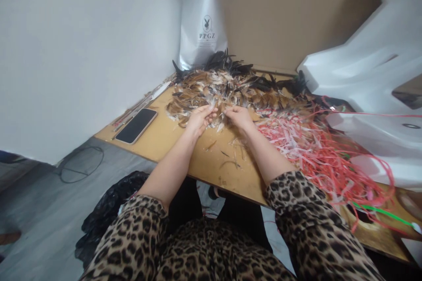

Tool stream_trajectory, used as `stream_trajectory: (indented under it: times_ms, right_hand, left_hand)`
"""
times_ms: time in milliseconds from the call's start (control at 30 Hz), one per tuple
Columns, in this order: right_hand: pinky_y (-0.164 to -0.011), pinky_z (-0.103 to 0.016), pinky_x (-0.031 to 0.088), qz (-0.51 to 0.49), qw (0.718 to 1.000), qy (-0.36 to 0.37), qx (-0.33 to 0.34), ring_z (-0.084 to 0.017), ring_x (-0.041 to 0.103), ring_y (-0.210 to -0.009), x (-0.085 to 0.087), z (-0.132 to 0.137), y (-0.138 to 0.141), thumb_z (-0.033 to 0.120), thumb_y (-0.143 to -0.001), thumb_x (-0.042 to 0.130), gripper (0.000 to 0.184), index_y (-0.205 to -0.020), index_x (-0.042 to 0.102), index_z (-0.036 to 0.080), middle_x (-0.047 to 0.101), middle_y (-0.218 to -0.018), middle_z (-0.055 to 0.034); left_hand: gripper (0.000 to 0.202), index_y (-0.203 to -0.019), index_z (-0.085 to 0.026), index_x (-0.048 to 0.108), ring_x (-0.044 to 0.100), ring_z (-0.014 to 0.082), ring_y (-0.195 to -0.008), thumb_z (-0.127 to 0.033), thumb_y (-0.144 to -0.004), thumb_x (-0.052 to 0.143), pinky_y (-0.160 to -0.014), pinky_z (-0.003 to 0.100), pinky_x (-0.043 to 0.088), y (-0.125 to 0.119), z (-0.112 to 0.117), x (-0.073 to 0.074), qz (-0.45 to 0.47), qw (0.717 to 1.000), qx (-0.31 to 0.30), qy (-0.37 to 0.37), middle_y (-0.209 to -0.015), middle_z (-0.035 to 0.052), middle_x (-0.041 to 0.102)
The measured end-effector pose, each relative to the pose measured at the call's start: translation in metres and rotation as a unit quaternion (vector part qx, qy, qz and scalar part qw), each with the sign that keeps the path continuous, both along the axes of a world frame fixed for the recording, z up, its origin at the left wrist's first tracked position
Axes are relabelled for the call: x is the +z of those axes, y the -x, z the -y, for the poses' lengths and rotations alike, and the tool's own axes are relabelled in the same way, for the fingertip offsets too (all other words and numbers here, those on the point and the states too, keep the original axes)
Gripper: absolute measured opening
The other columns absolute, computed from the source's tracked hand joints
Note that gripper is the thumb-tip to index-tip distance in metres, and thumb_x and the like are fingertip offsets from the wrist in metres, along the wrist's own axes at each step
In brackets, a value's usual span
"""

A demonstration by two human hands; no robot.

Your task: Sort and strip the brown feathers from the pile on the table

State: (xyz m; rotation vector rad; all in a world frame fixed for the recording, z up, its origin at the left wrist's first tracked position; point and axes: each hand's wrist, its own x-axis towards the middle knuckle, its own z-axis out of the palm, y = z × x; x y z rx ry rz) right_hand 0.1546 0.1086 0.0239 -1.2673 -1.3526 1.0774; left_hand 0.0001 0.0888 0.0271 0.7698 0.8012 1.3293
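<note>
From here I see the left hand [200, 119] and right hand [239, 116] at the front edge of the feathers [191, 90], piled on the table [171, 142]. Their fingers curl in (I can't tell if either pinches a feather).
</note>
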Motion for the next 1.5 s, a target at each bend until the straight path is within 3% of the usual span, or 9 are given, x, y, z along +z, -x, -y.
stream_trajectory:
  times_ms: [167,333,533,633,767,967,1067,1200,1500]
  right_hand:
    - [-0.047,-0.022,0.033,-0.016,0.998,-0.053,-0.010,-0.008,0.041,-0.046,0.009,0.003,-0.004,0.038,-0.061,0.062,0.024,-0.065,0.060,0.014,0.053,-0.053,0.0023]
    - [-0.050,-0.022,0.035,0.096,0.985,-0.141,0.009,-0.009,0.043,-0.049,0.015,0.009,-0.004,0.033,-0.066,0.057,0.019,-0.065,0.060,0.015,0.054,-0.055,0.0013]
    - [-0.057,-0.023,0.038,0.192,0.954,-0.233,-0.002,-0.011,0.048,-0.057,0.013,0.012,0.000,0.027,-0.068,0.054,0.014,-0.063,0.060,0.016,0.058,-0.061,-0.0007]
    - [-0.055,-0.022,0.038,0.157,0.966,-0.204,0.009,-0.010,0.048,-0.055,0.013,0.013,0.003,0.029,-0.067,0.055,0.014,-0.064,0.060,0.016,0.058,-0.059,-0.0003]
    - [-0.043,-0.021,0.031,0.013,0.997,-0.080,0.017,-0.007,0.040,-0.042,0.013,0.013,0.008,0.034,-0.064,0.060,0.019,-0.063,0.057,0.016,0.052,-0.049,0.0027]
    - [-0.035,-0.019,0.018,-0.165,0.986,0.017,-0.005,-0.005,0.029,-0.033,0.009,0.014,0.015,0.037,-0.059,0.066,0.024,-0.064,0.055,0.016,0.043,-0.039,0.0070]
    - [-0.035,-0.019,0.018,-0.178,0.984,0.015,-0.017,-0.005,0.030,-0.034,0.009,0.016,0.019,0.037,-0.058,0.066,0.024,-0.064,0.055,0.017,0.044,-0.041,0.0070]
    - [-0.041,-0.020,0.029,-0.167,0.985,-0.010,-0.030,-0.006,0.038,-0.041,0.008,0.017,0.021,0.036,-0.059,0.066,0.022,-0.063,0.056,0.017,0.047,-0.045,0.0057]
    - [-0.054,-0.023,0.040,-0.061,0.990,-0.124,-0.021,-0.010,0.048,-0.054,0.006,0.012,0.015,0.034,-0.065,0.061,0.018,-0.065,0.059,0.016,0.057,-0.060,0.0013]
  left_hand:
    - [0.011,-0.078,-0.009,0.064,0.059,0.0053,-0.054,-0.014,-0.069,0.067,-0.043,0.011,0.039,-0.003,0.003,0.001,-0.019,0.998,-0.046,0.048,-0.077,0.0072,0.068]
    - [0.012,-0.080,-0.008,0.064,0.059,0.0058,-0.053,-0.012,-0.069,0.066,-0.041,0.011,0.040,-0.003,0.005,0.003,-0.019,0.994,-0.082,0.063,-0.079,0.0090,0.069]
    - [0.011,-0.078,-0.007,0.063,0.060,0.0063,-0.051,-0.011,-0.069,0.067,-0.042,0.012,0.041,-0.005,0.004,0.000,-0.042,0.994,-0.069,0.068,-0.072,0.0075,0.068]
    - [0.011,-0.076,-0.006,0.062,0.059,0.0058,-0.050,-0.012,-0.068,0.068,-0.043,0.012,0.041,-0.007,0.004,-0.001,-0.049,0.995,-0.052,0.067,-0.067,0.0065,0.066]
    - [0.010,-0.077,-0.007,0.061,0.059,0.0055,-0.052,-0.010,-0.069,0.067,-0.047,0.012,0.043,-0.008,0.004,0.000,-0.033,0.998,-0.019,0.059,-0.068,0.0058,0.067]
    - [0.013,-0.081,-0.008,0.060,0.061,0.0067,-0.055,-0.009,-0.069,0.066,-0.048,0.013,0.043,-0.011,0.006,0.001,-0.012,0.999,0.008,0.043,-0.071,0.0062,0.068]
    - [0.014,-0.082,-0.008,0.061,0.061,0.0061,-0.054,-0.008,-0.069,0.066,-0.047,0.012,0.043,-0.013,0.007,0.002,-0.013,0.999,-0.005,0.046,-0.069,0.0057,0.068]
    - [0.013,-0.083,-0.006,0.062,0.062,0.0067,-0.055,-0.008,-0.070,0.065,-0.050,0.013,0.045,-0.012,0.007,0.000,-0.013,0.998,-0.043,0.044,-0.071,0.0072,0.068]
    - [0.008,-0.081,-0.005,0.063,0.063,0.0082,-0.056,-0.006,-0.074,0.060,-0.048,0.012,0.046,-0.009,0.008,0.001,0.014,0.991,-0.108,0.079,-0.071,0.0081,0.068]
